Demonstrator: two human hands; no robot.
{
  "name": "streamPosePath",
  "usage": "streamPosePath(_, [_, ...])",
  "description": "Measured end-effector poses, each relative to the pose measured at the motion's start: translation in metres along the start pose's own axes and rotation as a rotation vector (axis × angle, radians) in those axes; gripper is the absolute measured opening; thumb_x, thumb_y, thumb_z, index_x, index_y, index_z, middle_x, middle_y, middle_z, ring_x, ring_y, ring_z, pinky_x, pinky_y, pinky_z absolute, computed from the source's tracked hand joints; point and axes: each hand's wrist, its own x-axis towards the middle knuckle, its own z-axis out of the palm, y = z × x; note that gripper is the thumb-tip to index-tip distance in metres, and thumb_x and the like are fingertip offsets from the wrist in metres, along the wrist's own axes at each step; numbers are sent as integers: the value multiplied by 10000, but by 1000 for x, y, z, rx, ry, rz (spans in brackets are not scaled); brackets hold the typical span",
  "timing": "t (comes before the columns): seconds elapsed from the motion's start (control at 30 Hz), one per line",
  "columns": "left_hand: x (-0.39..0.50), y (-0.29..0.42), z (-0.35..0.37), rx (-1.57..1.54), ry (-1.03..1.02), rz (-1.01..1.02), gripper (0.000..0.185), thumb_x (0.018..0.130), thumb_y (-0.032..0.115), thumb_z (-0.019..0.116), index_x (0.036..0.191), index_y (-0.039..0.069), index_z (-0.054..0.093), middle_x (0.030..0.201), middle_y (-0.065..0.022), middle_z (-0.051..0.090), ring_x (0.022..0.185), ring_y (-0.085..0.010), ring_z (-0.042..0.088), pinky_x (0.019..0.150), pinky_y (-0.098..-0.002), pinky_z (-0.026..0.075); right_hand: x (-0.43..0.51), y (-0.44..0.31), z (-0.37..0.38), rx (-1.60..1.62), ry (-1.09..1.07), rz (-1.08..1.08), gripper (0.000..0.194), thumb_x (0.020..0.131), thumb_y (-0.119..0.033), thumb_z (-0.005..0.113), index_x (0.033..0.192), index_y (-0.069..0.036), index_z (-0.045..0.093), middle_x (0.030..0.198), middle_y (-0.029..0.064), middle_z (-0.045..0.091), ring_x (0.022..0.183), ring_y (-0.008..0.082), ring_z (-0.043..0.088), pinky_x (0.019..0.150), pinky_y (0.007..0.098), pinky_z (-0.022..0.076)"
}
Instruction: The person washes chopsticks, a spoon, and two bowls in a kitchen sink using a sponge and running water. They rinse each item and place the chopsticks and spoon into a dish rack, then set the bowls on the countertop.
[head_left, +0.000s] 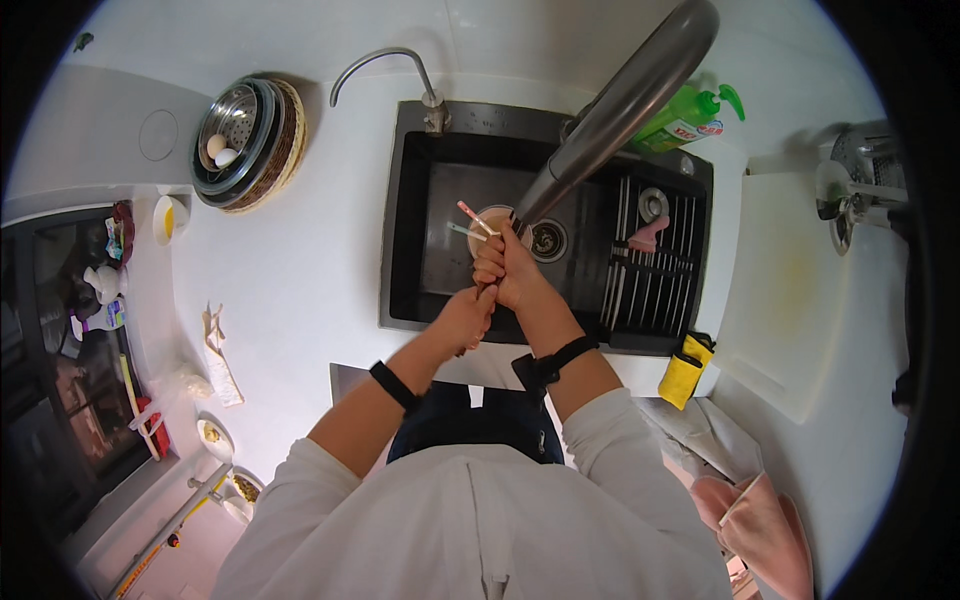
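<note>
My left hand (465, 319) and my right hand (506, 262) meet over the front of a dark sink (450, 166), both closed around slim dark sticks, perhaps chopsticks; their exact kind is hard to tell. Just beyond my fingers, a round bowl (484, 217) sits in the basin with a pink-handled utensil (474, 215) and a green-handled utensil (463, 229) leaning in it. The thick metal faucet (600, 127) reaches down over my right hand and hides part of the bowl. To the bowl's right is the drain (549, 240).
A small curved tap (382, 54) stands behind the sink. Right of the basin are a drying rack (652, 292), a green soap bottle (679, 116) and a yellow cloth (686, 371). Nested bowls with eggs (225, 142) rest on the left counter. A pale board (787, 292) is at right.
</note>
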Motion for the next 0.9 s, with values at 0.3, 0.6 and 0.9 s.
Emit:
streamPosePath(0.3, [-45, -2, -31, 977, 181, 287, 347, 1005, 305, 442, 870, -4, 527, 633, -123, 561, 543, -278, 544, 545, -388, 462, 3, -59, -33, 120, 331, -506, 420, 953, -361, 571, 638, -131, 417, 506, -29, 260, 409, 98, 281, 400, 253, 286])
streamPosePath(0.6, [6, 55, -12, -1204, -234, -204, 199, 1017, 137, 403, 1066, -32, 496, 761, -70, 561, 668, -149, 588, 630, -241, 585, -65, -139, 11, -455, 626, -1483, 262, 866, -287, 716, 942, -44, 651, 572, -37, 454, 470, 62, 377, 453, 222, 316])
streamPosePath(0.9, [53, 103, -1, -1373, -33, -261, 165, 963, 29, 465, 917, -107, 545, 865, -160, 611, 766, -240, 658, 724, -296, 622, -63, -159, 11, -584, 697, -1504, 232, 831, -223, 752, 868, -3, 688, 721, -3, 601, 624, 52, 493, 549, 206, 378])
